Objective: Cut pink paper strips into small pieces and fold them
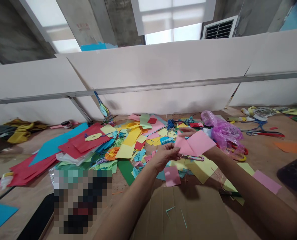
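My left hand pinches the lower left edge of a pink sheet of paper, thumb and fingers closed. The pink paper shows two overlapping parts; whether it is folded or two sheets I cannot tell. Behind it is my right hand, its fingers together along the top edge, its thumb and palm hidden by the paper. It appears to hold the right part. Just beneath the paper lies a pair of scissors, over yellow paper. A smaller pink sheet lies below my hands.
A brown cardboard sheet lies close to me. Coloured paper scraps spread across the table's middle. Red sheets are at left. A purple plastic bag stands at right, near a dark object. White panels rise behind.
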Action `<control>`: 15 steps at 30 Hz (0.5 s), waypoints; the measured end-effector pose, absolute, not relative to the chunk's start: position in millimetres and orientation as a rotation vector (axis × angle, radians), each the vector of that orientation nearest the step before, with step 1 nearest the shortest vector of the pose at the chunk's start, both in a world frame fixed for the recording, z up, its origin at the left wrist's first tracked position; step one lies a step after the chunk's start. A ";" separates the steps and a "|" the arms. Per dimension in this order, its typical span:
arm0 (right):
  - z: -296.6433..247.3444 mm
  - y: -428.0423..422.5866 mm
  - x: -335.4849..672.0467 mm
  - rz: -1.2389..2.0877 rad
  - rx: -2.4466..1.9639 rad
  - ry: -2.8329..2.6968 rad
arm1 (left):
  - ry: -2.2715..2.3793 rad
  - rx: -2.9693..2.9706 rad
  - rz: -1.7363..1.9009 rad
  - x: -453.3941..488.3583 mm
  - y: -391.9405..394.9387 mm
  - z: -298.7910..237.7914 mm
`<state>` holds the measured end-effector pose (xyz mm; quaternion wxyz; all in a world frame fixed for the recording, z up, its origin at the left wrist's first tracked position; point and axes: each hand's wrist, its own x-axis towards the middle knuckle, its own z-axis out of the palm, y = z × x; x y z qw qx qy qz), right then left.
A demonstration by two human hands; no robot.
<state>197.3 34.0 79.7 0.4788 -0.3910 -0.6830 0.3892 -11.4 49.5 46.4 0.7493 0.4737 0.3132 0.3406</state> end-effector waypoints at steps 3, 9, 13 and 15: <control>76.9 35.2 193.9 1.078 -0.998 -1.500 | 0.774 1.049 0.920 -11.1 55.7 42.6; 81.4 30.0 186.0 1.379 -0.942 -1.432 | 0.820 1.098 1.145 -8.8 65.2 28.7; 79.1 29.4 181.3 1.235 -1.033 -1.297 | 0.818 1.165 1.163 -7.1 63.2 29.9; 75.6 30.0 180.1 1.192 -1.067 -1.285 | 0.823 1.194 1.136 -6.7 61.6 32.5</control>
